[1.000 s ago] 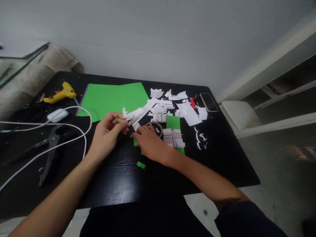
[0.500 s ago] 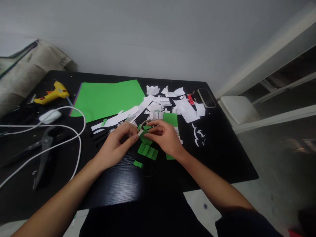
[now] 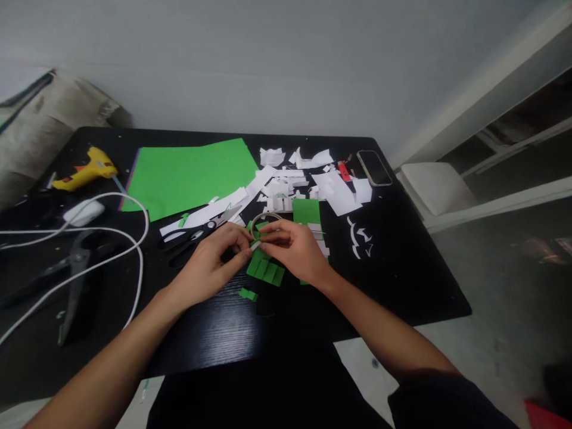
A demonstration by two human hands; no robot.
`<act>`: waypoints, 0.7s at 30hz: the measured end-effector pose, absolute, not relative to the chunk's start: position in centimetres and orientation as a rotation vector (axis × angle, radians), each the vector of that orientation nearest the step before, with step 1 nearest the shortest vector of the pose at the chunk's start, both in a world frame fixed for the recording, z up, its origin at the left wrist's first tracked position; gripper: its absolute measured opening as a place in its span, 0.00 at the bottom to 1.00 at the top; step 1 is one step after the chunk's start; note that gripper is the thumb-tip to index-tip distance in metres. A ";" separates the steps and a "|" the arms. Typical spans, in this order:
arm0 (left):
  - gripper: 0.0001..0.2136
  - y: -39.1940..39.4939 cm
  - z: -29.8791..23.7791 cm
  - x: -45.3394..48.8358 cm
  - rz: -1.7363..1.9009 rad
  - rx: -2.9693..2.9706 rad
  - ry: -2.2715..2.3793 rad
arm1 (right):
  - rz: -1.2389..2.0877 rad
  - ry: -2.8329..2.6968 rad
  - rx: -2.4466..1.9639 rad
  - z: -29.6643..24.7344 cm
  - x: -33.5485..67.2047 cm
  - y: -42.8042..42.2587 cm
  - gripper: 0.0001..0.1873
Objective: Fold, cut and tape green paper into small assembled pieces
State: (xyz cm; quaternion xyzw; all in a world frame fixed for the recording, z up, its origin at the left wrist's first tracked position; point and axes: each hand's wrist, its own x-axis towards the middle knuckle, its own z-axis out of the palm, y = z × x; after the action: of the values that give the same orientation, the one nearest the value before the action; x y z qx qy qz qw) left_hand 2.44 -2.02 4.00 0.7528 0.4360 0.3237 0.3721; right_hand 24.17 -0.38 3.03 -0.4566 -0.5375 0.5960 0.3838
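Observation:
My left hand [image 3: 213,262] and my right hand [image 3: 295,249] meet over the middle of a black table [image 3: 402,280]. Both pinch a small white paper strip [image 3: 255,244] between their fingertips. Just below the fingers lies a folded green paper piece [image 3: 267,271], pleated like a fan. A thin tape ring [image 3: 263,219] sits right behind the hands. Small scissors [image 3: 203,228] lie on the table to the left of my left hand, on a long white strip. A small green scrap [image 3: 248,294] lies nearer to me.
A green sheet [image 3: 187,173] lies at the back. White paper cuttings [image 3: 308,185] spread to its right, near a phone [image 3: 374,167]. A yellow glue gun [image 3: 84,168], a white cable [image 3: 111,250] and large black shears [image 3: 74,268] lie at the left. A white seat [image 3: 435,190] stands beyond the table's right edge.
My left hand has put the small scissors down on the table. Both hands have come together and now pinch the white strip above the green folded piece. The view has shifted slightly.

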 end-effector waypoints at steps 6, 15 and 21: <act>0.09 -2.0 4.0 2.6 0.814 1.926 1.133 | 1.525 -1.376 -1.159 3.0 24.2 -0.4 0.13; 0.08 -2.0 3.9 2.7 0.829 1.937 1.166 | 1.520 -1.387 -1.139 3.0 24.1 -0.4 0.11; 0.07 -2.0 3.8 2.7 0.838 1.976 1.192 | 1.550 -1.421 -1.087 3.4 24.0 -0.6 0.09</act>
State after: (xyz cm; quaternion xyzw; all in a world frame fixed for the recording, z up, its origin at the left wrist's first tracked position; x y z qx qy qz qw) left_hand 2.73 -2.01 3.84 0.7580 0.4571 0.3214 0.3364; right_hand 24.04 -0.65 3.35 -0.4251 -0.5558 0.6063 0.3779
